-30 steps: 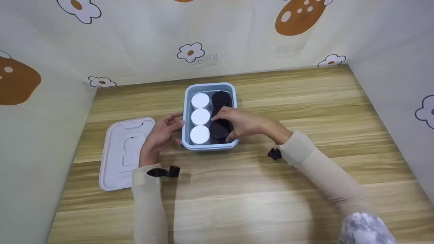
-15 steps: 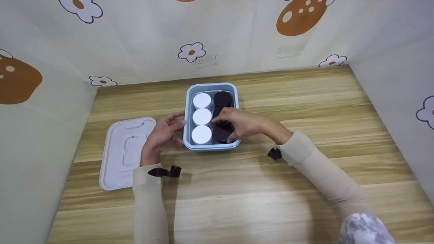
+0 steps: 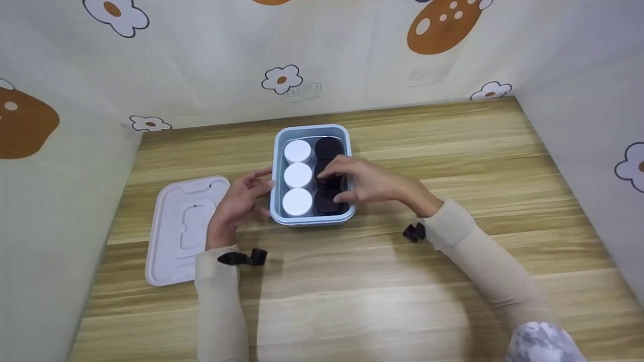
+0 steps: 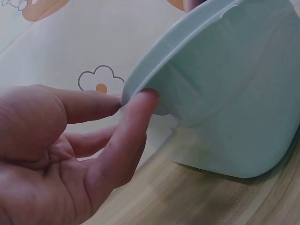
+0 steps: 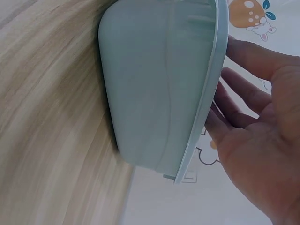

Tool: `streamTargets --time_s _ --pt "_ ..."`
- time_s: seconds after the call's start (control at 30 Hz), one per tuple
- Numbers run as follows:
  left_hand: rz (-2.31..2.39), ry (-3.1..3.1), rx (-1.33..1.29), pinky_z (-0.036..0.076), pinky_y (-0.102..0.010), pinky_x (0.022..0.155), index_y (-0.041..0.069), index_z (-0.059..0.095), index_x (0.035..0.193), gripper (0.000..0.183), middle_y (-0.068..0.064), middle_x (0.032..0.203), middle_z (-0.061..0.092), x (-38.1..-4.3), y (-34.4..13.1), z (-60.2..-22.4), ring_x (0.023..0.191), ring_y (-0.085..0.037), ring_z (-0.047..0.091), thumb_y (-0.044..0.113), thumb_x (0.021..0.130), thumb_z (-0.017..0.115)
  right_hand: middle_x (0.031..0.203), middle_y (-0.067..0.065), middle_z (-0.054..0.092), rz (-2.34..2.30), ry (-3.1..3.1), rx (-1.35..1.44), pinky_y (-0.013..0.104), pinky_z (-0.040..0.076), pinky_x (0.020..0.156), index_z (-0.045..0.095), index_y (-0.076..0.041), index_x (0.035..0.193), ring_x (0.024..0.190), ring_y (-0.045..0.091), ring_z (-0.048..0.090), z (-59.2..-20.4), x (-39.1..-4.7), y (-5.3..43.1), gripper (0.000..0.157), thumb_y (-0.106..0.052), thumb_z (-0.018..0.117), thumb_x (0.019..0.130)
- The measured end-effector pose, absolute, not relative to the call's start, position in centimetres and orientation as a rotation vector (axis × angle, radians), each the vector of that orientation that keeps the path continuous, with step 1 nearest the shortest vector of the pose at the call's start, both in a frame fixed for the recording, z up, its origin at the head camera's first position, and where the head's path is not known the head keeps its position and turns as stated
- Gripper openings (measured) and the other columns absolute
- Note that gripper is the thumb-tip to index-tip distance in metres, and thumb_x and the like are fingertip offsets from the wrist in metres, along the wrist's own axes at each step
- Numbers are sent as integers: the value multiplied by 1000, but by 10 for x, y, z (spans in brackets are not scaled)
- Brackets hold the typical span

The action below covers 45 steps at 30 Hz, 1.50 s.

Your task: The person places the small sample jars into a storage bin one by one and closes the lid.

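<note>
A pale blue plastic box [image 3: 312,219] stands on the table in the head view. Inside it, three round white-topped containers [image 3: 297,202] line the left, and round black-topped ones [image 3: 328,148] line the right. My left hand [image 3: 240,201] pinches the box's left rim between thumb and fingers, clearest in the left wrist view. Over the right row, my right hand [image 3: 370,181] has its fingers and thumb spread apart and gently bent. Its thumb is near the front black-topped container [image 3: 327,202]. The middle black one is partly hidden by the fingers.
A white lid [image 3: 173,231] lies flat on the table to the left, partly under the left forearm. The wood-grain table [image 3: 352,286] meets a patterned curtain [image 3: 352,60] behind the box. Black camera mounts [image 3: 246,257] jut from both wrists.
The front black-topped container sits lower in the box, and the right hand's fingers have spread from it, with the hand drawn slightly right. The left hand stays at the rim.
</note>
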<state>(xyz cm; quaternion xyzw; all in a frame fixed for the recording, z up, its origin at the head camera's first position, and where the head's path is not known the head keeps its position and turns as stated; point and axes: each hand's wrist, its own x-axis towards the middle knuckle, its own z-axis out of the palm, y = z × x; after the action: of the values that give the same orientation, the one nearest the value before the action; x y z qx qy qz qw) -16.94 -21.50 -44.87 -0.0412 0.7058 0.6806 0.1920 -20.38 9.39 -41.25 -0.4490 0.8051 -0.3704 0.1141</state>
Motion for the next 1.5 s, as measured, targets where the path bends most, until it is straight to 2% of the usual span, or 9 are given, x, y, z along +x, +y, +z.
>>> streamTargets --time_s 0.2,0.4,0.67,0.93,1.07,1.2,1.37,1.5 --pt "1906 1987 -110 59 -26 54 8 43 149 49 -6 114 67 -168 -215 -447 101 -18 67 18 103 57 126 13 64 -1223 2436 -1246 44 47 109 67 -3 125 122 27 57 -415 -201 104 38 -11 75 88" --pt "1867 2038 -119 60 -26 56 8 44 149 49 -11 122 64 -168 -215 -446 104 -18 67 19 103 56 125 11 65 -1296 2451 -1206 44 47 108 68 -2 123 121 26 58 -420 -197 110 35 -9 73 89" --pt "1815 2129 -201 64 -31 66 7 45 148 48 -8 115 63 -163 -214 -432 95 -15 67 23 104 55 126 13 64 -1397 2457 -1202 43 45 112 67 0 124 124 28 56 -423 -187 106 34 -6 71 91" --pt "1799 2231 -306 63 -26 70 4 42 150 47 -21 137 52 -146 -228 -421 95 -12 62 19 105 48 131 16 61 -1457 2458 -1227 48 53 100 62 1 131 121 29 57 -416 -174 87 36 -6 64 96" --pt "1755 2318 -309 64 -30 75 3 43 149 46 -18 129 54 -137 -239 -419 94 -9 61 17 106 46 133 15 59 -1450 2431 -1256 47 52 104 60 -1 134 125 26 55 -411 -166 78 38 -10 63 98" --pt "1671 2436 -316 64 -28 75 1 45 147 44 -16 122 56 -128 -253 -419 92 -7 61 16 106 45 133 13 59 -1474 2398 -1286 46 52 104 60 -2 134 125 24 55 -408 -157 69 37 -11 63 98" --pt "1534 2563 -376 62 -21 70 -1 46 146 43 -21 127 55 -116 -272 -420 92 -5 58 16 106 44 134 16 58 -1604 2273 -1225 37 54 104 59 0 134 125 26 56 -404 -144 53 38 -9 63 98" --pt "1443 2636 -454 61 -19 70 -2 47 145 43 -24 128 55 -102 -288 -422 95 -9 57 16 106 44 138 21 52 -1742 2062 -1053 29 54 104 53 2 140 129 33 56 -403 -130 38 42 -7 59 99"
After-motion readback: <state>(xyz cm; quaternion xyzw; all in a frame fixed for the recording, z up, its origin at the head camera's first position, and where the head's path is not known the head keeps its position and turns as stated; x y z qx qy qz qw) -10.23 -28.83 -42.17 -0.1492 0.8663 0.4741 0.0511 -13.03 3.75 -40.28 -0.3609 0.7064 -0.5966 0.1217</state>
